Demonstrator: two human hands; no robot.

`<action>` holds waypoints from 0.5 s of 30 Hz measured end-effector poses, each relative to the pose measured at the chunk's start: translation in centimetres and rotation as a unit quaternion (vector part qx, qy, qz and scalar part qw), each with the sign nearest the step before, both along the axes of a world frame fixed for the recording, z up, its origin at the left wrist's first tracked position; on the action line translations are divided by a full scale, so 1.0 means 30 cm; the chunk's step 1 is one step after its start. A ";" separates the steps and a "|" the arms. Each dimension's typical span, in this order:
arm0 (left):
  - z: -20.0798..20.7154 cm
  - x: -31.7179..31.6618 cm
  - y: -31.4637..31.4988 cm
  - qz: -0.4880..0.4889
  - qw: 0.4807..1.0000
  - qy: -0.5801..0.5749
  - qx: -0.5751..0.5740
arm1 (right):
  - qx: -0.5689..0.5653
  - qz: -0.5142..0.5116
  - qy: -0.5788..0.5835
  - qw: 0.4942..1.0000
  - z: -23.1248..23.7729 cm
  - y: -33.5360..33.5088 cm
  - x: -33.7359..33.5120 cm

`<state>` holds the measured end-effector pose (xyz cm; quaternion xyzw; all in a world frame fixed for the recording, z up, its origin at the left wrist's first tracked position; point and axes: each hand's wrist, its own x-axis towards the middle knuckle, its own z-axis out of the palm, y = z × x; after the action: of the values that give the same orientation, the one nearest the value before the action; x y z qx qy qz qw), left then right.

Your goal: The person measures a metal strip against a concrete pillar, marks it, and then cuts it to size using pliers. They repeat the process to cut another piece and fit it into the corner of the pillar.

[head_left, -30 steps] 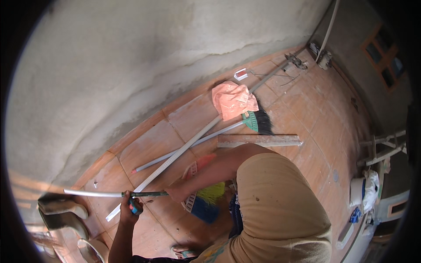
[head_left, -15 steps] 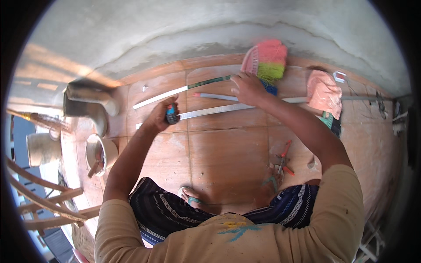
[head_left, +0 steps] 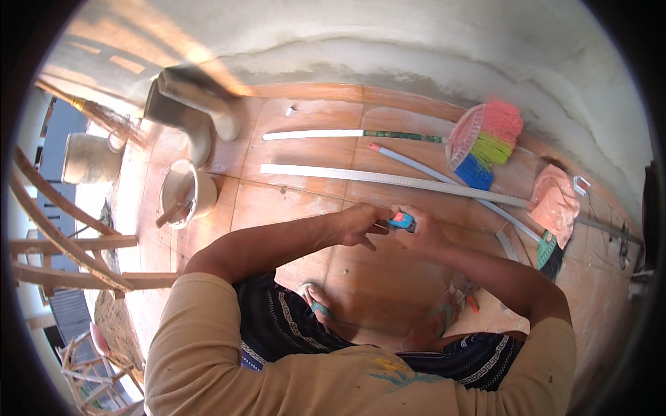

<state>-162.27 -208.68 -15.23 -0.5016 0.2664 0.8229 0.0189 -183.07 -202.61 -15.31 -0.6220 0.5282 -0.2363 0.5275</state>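
The person wears a tan short-sleeved shirt [head_left: 298, 381] with a yellow-and-teal print [head_left: 394, 376] on the chest. Below it is a dark navy lower garment [head_left: 267, 312], banded with white angular key-pattern stripes [head_left: 290, 324], and flip-flops with teal straps [head_left: 320, 308].

Between our left hand [head_left: 357, 223] and the bucket [head_left: 202, 196] on the left, we have bare floor [head_left: 258, 208] where a hand could pass. Farther out, the long white rail [head_left: 388, 182] lies across our way. Beyond its left part we find a lane up to the bright broom's handle [head_left: 312, 134], closed on the right by the bristle head [head_left: 483, 142]. A pale-handled broom [head_left: 416, 168] crosses the rail, and the pink cloth [head_left: 555, 204] blocks its right end. Boots [head_left: 182, 125] stand in our way far left.
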 end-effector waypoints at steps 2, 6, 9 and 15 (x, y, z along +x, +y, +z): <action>-0.002 0.048 -0.007 0.012 0.999 0.043 -0.006 | -0.031 0.009 -0.020 0.999 -0.009 -0.033 -0.005; -0.011 0.080 -0.038 0.018 0.999 0.017 -0.030 | 0.030 0.051 -0.072 0.996 0.014 -0.081 -0.007; -0.069 0.123 -0.055 0.010 0.999 0.039 -0.032 | 0.091 0.050 -0.090 0.991 0.043 -0.105 0.028; -0.100 0.221 -0.076 0.023 0.989 0.132 -0.067 | -0.019 0.073 -0.062 0.995 0.025 -0.154 0.107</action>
<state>-155.64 -210.97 -18.24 -0.3949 0.3093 0.8623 -0.0694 -179.86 -207.23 -14.56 -0.6533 0.4432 -0.2452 0.5627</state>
